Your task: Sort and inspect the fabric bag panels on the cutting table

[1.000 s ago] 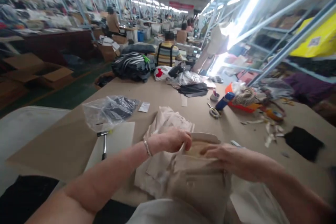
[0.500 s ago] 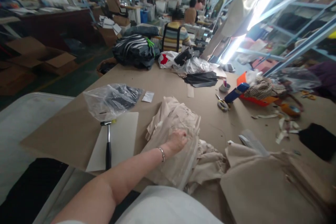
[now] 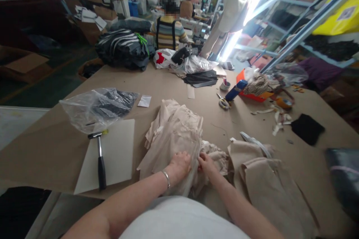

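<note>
A stack of beige fabric pieces (image 3: pixel 171 134), crumpled toward its far end, lies in front of me on the brown-covered table. My left hand (image 3: pixel 179 165), with a bracelet at the wrist, rests on the stack near its right edge, fingers curled into the cloth. Just to the right, my right hand (image 3: pixel 206 162) pinches the stack's right edge between thumb and fingers; its fingertips are partly hidden by cloth. Beside that hand is a bunched heap of beige cloth (image 3: pixel 217 155). Further right lies a folded pile of beige fabric (image 3: pixel 266 179).
To the left, a hammer (image 3: pixel 101 168) lies on a pale board (image 3: pixel 120 157), near a plastic bag (image 3: pixel 84 110) with dark cloth. Scissors (image 3: pixel 223 104), a blue can-like object (image 3: pixel 236 90) and an orange tray (image 3: pixel 255 97) stand back right. A person in stripes (image 3: pixel 168 33) sits beyond the table.
My right hand has come into view and grips the stack's right edge. My left hand has moved slightly left and nearer to me. The view has shifted to the right.
</note>
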`<act>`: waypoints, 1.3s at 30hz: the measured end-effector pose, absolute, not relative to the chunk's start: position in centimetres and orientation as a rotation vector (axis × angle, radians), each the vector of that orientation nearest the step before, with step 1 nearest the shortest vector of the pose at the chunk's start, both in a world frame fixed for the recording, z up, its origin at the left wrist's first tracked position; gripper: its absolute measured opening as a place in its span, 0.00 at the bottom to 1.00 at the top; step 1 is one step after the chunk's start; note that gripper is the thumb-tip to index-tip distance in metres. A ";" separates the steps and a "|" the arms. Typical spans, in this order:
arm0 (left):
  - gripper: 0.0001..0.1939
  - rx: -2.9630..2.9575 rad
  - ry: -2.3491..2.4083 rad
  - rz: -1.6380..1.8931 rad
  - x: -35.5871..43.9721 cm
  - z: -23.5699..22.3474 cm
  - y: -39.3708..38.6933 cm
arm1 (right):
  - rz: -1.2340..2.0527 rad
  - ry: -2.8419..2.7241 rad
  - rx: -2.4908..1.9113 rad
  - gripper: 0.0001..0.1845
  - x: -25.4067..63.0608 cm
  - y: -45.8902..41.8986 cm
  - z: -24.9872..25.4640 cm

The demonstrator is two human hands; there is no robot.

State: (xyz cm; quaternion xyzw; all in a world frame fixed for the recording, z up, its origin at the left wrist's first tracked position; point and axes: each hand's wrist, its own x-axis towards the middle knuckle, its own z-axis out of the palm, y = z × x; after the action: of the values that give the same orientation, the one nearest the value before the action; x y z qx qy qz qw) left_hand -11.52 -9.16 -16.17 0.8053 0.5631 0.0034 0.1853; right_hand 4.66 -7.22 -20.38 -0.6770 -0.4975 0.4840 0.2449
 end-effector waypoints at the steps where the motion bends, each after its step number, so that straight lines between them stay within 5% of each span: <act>1: 0.16 2.269 1.576 0.006 -11.8 -16.2 -9.2 | 1.288 -1.335 -1.865 0.25 4.1 -7.1 -21.4; 5: 0.13 2.276 1.516 0.038 -12.4 -16.0 -9.9 | 1.165 -1.378 -1.899 0.16 5.0 -7.2 -21.8; 9: 0.22 2.001 1.473 0.139 -11.3 -15.5 -11.0 | 1.030 -1.581 -1.866 0.14 5.2 -6.5 -19.3; 13: 0.12 1.692 1.440 0.295 -10.8 -15.5 -10.5 | 0.938 -1.705 -1.812 0.14 4.9 -5.2 -16.2; 22: 0.11 1.365 0.832 0.573 -17.0 -8.6 -6.3 | -0.070 -2.751 -0.809 0.32 3.6 -5.0 -6.4; 26: 0.09 1.410 0.840 0.549 -18.6 -3.4 -5.9 | 0.281 -2.839 -0.759 0.27 1.3 -3.5 -2.5; 29: 0.15 1.474 1.264 1.037 -21.1 -0.4 -6.8 | 0.385 -2.690 -1.012 0.09 1.7 -1.6 0.1; 33: 0.17 1.101 1.642 1.706 -23.1 0.0 -9.3 | 0.406 -2.238 -1.246 0.23 2.8 -0.3 2.5; 39: 0.27 0.645 1.080 1.293 -18.4 -3.5 -10.0 | 0.731 -2.006 -1.154 0.28 0.9 -3.7 0.1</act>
State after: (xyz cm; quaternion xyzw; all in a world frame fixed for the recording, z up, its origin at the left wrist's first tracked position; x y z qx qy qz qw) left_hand -18.37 -10.00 -3.49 0.2806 0.4699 0.5621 0.6200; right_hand 0.86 -3.71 0.07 -0.4455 -0.7743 0.2821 0.3499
